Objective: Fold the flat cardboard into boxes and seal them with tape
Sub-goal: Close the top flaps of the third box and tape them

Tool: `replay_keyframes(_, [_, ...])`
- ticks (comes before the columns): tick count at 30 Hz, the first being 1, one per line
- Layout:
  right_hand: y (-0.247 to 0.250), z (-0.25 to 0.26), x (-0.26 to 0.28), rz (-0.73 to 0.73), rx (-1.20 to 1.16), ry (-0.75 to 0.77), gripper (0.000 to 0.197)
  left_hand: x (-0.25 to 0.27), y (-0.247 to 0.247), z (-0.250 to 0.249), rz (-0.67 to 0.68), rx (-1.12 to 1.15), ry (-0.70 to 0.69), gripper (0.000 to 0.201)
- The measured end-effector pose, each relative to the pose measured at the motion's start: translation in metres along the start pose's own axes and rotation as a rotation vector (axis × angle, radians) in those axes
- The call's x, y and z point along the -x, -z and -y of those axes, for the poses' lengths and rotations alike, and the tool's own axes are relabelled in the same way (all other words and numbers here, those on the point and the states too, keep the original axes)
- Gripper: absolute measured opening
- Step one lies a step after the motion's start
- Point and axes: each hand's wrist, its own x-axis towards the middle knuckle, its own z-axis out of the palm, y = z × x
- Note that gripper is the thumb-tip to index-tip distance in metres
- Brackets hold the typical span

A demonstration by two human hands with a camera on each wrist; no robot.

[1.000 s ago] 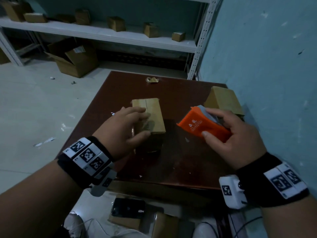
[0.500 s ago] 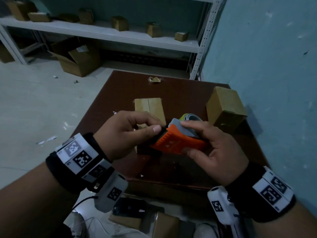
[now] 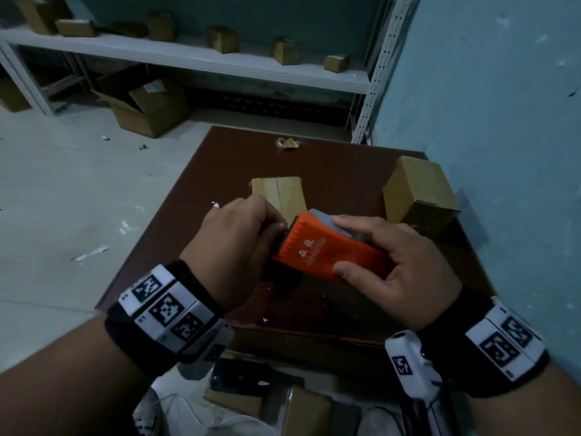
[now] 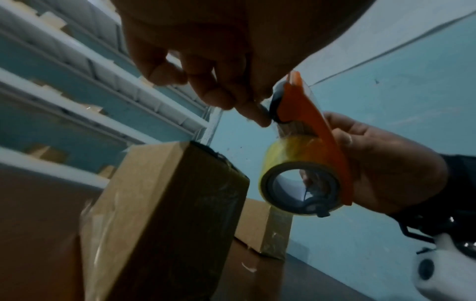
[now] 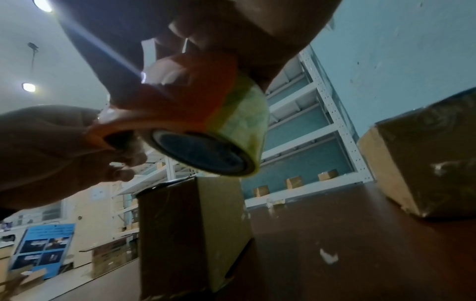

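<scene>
Both hands [image 3: 239, 243] [image 3: 405, 269] hold the tape dispenser [image 3: 327, 250]

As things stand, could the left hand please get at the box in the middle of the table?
Probably yes. The left hand is pinching at the front of the tape dispenser, just above the box. Nothing lies between them, though the hand would first have to let go of the tape end.

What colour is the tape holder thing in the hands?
Orange, with a grey part on top; the tape dispenser shows best in the head view.
</scene>
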Motion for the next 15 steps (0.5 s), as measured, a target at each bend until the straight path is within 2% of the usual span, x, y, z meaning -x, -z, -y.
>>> replay_keyframes(5, [0.01, -0.005, -0.003, 0.003, 0.064, -0.004, 0.056, 0.009, -0.001, -0.003, -0.087, -0.014, 0.058, 0.014])
replay_keyframes(9, [0.028, -0.015, 0.002, -0.063, 0.121, -0.109, 0.062, 0.016, 0.011, 0.007, -0.159, 0.032, 0.152, 0.011])
replay_keyframes(12, [0.03, -0.016, 0.002, -0.05, 0.165, -0.082, 0.066, 0.024, 0.013, 0.011, -0.162, 0.05, 0.128, 0.012])
replay_keyframes(15, [0.023, -0.012, -0.002, -0.065, 0.266, -0.024, 0.07, 0.028, 0.013, 0.01, -0.132, 0.091, 0.165, 0.01])
